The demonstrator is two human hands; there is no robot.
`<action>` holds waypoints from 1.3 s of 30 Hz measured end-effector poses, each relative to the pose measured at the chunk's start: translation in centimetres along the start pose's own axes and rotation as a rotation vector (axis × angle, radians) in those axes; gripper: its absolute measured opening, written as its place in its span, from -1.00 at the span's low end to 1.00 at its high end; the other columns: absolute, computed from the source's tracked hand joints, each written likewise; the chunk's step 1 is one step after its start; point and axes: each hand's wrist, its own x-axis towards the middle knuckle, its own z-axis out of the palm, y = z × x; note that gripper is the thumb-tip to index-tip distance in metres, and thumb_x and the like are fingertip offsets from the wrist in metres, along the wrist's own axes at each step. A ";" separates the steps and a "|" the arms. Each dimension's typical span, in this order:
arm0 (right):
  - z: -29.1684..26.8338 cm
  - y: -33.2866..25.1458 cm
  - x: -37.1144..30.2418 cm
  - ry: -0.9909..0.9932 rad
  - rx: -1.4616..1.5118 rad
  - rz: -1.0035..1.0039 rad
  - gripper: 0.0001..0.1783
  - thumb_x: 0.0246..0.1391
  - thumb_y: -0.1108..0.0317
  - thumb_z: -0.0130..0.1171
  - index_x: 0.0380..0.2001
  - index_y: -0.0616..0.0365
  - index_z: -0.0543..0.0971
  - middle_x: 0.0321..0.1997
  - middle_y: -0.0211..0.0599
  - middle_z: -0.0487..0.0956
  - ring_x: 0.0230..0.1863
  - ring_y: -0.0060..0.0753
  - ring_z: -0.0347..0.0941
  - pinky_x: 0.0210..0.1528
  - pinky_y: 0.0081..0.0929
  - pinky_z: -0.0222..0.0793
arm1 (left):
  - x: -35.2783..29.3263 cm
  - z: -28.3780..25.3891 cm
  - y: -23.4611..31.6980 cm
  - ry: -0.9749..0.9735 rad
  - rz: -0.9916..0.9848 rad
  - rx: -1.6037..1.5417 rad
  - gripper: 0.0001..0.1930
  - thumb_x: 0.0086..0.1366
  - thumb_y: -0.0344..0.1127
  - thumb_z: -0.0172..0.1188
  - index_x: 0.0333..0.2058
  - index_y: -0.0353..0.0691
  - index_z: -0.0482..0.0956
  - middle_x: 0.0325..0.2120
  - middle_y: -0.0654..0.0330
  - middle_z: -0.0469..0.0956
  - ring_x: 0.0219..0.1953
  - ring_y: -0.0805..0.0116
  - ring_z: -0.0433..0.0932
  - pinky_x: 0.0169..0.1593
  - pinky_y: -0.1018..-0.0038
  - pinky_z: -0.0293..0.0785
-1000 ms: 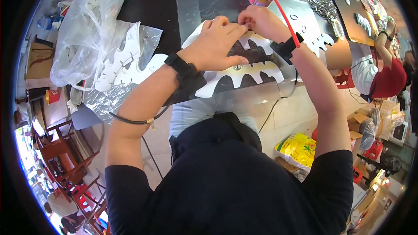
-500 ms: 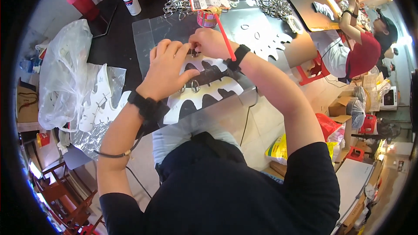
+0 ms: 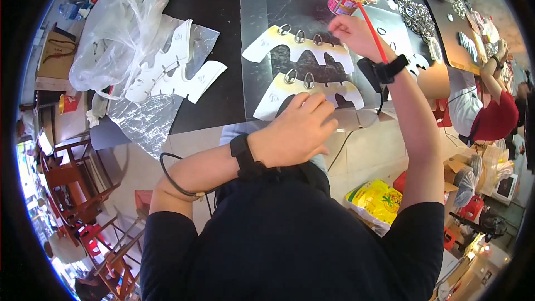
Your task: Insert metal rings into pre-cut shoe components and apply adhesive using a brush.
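Note:
Two white scalloped sheets lie on a clear plastic sheet. On the far scalloped sheet (image 3: pixel 267 43) stand several metal rings (image 3: pixel 300 36) in a row along its upper edge. The near scalloped sheet (image 3: pixel 272 98) carries upright metal rings (image 3: pixel 291 76) too. My left hand (image 3: pixel 295 128) reaches over the near sheet's lower edge, its fingers extended and slightly apart, hiding part of it. Beyond the far sheet's right end is my right hand (image 3: pixel 356 34), fingers curled together; whatever they hold is hidden. A small pink can (image 3: pixel 341 3) stands just past it, with a red stick (image 3: pixel 372 28) leaning out.
A heap of metal rings (image 3: pixel 409 11) lies at the far right of the table. On the left are a plastic bag (image 3: pixel 120 33) and more white cut pieces (image 3: pixel 192 81) on silvery film (image 3: pixel 147 120). A person in a red shirt (image 3: pixel 496 117) sits at the right.
The view has swung, shifting the table contents rightward. Both hands have parted from the ring on the far sheet: the left came nearer me, the right went toward the can.

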 end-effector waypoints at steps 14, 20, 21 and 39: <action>-6.8 8.6 -2.4 0.165 -0.368 0.382 -0.69 -0.22 0.23 0.30 -0.36 0.13 0.55 -0.49 -0.12 0.56 -0.38 -0.13 0.52 -0.30 -0.28 0.39 | 1.3 -0.2 1.4 -0.121 -0.070 -0.021 -0.50 -0.14 -0.20 0.35 -0.23 -0.32 0.43 -0.13 0.02 0.34 0.00 0.10 0.27 0.02 0.26 0.19; -7.1 9.9 -2.7 0.202 -0.294 0.298 -0.81 -0.19 0.38 0.28 -0.49 0.18 0.48 -0.56 -0.28 0.51 -0.50 -0.38 0.44 -0.41 -0.46 0.34 | 3.7 1.8 -0.3 0.010 -0.172 0.089 -0.51 -0.14 -0.19 0.36 -0.25 -0.35 0.43 -0.17 0.00 0.34 -0.01 0.07 0.27 0.00 0.27 0.22; -7.2 9.8 -2.8 0.183 -0.294 0.316 -0.84 -0.16 0.42 0.25 -0.49 0.18 0.47 -0.55 -0.32 0.50 -0.51 -0.46 0.42 -0.44 -0.51 0.33 | 4.1 2.2 -0.6 0.028 -0.190 0.103 -0.50 -0.14 -0.19 0.36 -0.25 -0.35 0.43 -0.17 0.01 0.34 -0.01 0.07 0.27 0.00 0.27 0.22; -1.9 -1.4 -1.2 -0.155 0.359 0.218 -0.84 0.00 0.45 0.15 -0.32 0.29 0.52 -0.45 -0.44 0.52 -0.40 -0.67 0.40 -0.33 -0.67 0.34 | 5.9 4.2 -4.4 0.181 -0.201 0.234 -0.47 -0.13 -0.16 0.34 -0.19 -0.34 0.44 -0.09 0.01 0.33 0.03 0.08 0.25 0.02 0.26 0.22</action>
